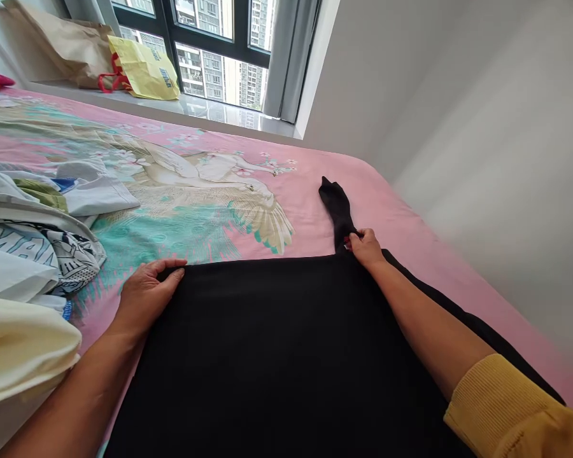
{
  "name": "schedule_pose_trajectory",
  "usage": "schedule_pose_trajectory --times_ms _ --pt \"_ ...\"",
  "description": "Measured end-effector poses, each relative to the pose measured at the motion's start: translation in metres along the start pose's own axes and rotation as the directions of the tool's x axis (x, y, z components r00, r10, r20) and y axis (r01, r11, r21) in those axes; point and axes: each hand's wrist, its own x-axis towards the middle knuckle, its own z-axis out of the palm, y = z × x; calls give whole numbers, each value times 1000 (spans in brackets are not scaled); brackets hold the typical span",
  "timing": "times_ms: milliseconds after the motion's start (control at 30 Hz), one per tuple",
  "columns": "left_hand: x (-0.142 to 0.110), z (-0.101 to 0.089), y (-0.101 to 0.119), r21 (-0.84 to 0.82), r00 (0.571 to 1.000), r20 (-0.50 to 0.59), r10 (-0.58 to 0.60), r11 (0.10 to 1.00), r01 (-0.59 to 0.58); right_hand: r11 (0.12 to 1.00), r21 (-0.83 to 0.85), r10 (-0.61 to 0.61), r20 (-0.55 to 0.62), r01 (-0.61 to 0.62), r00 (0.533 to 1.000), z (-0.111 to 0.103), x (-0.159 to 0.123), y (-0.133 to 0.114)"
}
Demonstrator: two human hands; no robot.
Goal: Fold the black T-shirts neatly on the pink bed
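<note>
Left hand [148, 289]: flat, fingers together, pressing the far left corner of the black cloth [277, 356].
Right hand [365, 247]: arm outstretched, fingers pinched on the cloth's narrow strip [337, 213] at the far right corner.
Black cloth: spread flat on the bed [210, 197].
Bed: pink peacock-print sheet; clothes pile [28, 254] at left.
Room: window [210, 44], bags [143, 67] on the sill, white wall [458, 127].

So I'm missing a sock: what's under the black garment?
The black garment lies flat on the pink bedsheet; both hands press its far edge. Whatever lies beneath it is covered.
</note>
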Motion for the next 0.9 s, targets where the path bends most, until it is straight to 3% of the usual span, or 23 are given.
schedule_pose_trajectory --times_ms 100,167,200,233,300,367,433,500,533,667,800,900 --pt "-7 -5 15 10 996 -92 17 1000 -16 984 65 -167 -15 168 986 -15 -68 -17" --pt "-15 -9 33 19 955 -260 145 989 -145 864 120 -495 28 488 869 -23 -128 -19" --pt "-20 -10 42 17 918 -301 257 964 -264 820 118 -572 109 561 813 -27 -156 -15" --pt "-24 -9 49 6 874 -283 395 912 -410 802 103 -596 190 588 780 -30 -178 -7" --pt "-28 -3 57 -18 762 -84 643 763 -646 806 40 -573 307 591 760 -39 -201 24" --pt "-26 10 52 22 689 164 706 696 -718 846 -73 -478 333 528 813 -52 -193 71" --pt "-21 24 40 158 722 302 622 714 -682 925 -242 -240 226 293 944 -71 -162 122" --pt "-15 35 26 256 760 354 546 725 -640 944 -328 1 125 41 992 -91 -125 161" --pt "-13 38 20 286 765 364 531 718 -635 940 -340 60 80 -30 995 -100 -108 174" --pt "-9 42 10 328 770 355 531 700 -634 938 -333 95 -18 -95 995 -112 -64 180" --pt "-8 43 5 307 753 357 553 692 -653 944 -327 64 36 -48 997 -87 -47 167" --pt "-8 44 5 271 744 334 578 697 -664 939 -337 66 -10 -66 998 -73 -40 162"
